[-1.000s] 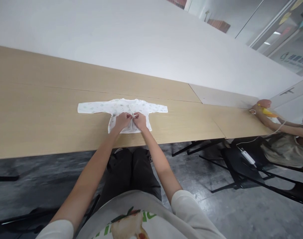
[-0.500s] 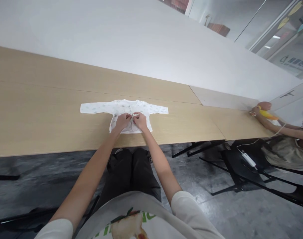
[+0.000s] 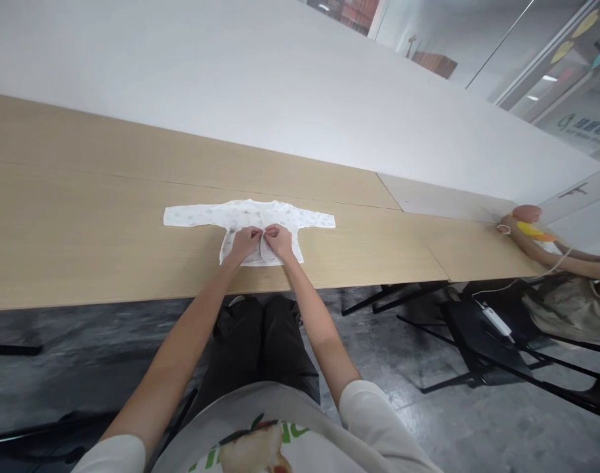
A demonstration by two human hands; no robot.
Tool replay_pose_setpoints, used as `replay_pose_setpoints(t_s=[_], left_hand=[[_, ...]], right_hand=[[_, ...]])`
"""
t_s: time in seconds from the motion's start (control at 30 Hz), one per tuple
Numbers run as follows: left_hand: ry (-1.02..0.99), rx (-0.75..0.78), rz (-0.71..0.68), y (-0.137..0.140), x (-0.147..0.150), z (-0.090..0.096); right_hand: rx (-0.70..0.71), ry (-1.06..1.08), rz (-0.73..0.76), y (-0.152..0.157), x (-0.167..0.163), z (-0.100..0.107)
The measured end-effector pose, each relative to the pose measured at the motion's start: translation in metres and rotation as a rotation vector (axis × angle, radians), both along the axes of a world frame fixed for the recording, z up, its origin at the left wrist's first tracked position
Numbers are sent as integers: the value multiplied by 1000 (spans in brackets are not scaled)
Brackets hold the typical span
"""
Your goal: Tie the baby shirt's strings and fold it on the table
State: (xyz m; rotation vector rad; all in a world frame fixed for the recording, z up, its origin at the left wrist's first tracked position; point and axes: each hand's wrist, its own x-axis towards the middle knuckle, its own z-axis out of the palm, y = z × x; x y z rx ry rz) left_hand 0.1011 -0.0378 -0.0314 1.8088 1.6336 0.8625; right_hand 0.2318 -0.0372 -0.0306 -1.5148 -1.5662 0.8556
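A small white baby shirt (image 3: 251, 213) with a faint print lies spread flat on the wooden table, its collar toward the wall and both sleeves stretched out sideways. My left hand (image 3: 245, 243) pinches the cloth at the left side of the front opening. Close beside it, my right hand (image 3: 279, 241) pinches the opposite edge of the same opening. The fingertips of the two hands almost meet at the shirt's middle. Whatever fastening lies between the fingers is too small and covered to make out.
The long wooden table (image 3: 83, 243) runs along a white wall panel (image 3: 231, 79). To the right, another person's arm (image 3: 531, 246) rests by a doll (image 3: 526, 213) on the tabletop. Black chairs (image 3: 482, 341) stand below, one bearing a white power strip (image 3: 497, 322) with a cable.
The fingertips have shifted slightly, and the pale strip of cloth that showed between them is no longer visible. The whole view has moved a little; the shirt stays spread.
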Motion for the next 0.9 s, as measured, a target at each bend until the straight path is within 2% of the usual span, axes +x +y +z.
replay_pose_setpoints(t_s=[0.2, 0.37, 0.73, 0.9], left_hand=[[18, 9, 19, -3, 0, 5], [36, 3, 107, -3, 1, 10], [155, 40, 93, 0, 6, -1], [107, 38, 108, -1, 6, -3]], right_hand=[[81, -109, -16, -1, -6, -1], [75, -194, -31, -4, -7, 6], [49, -313, -12, -4, -6, 6], [38, -333, -7, -3, -6, 5]])
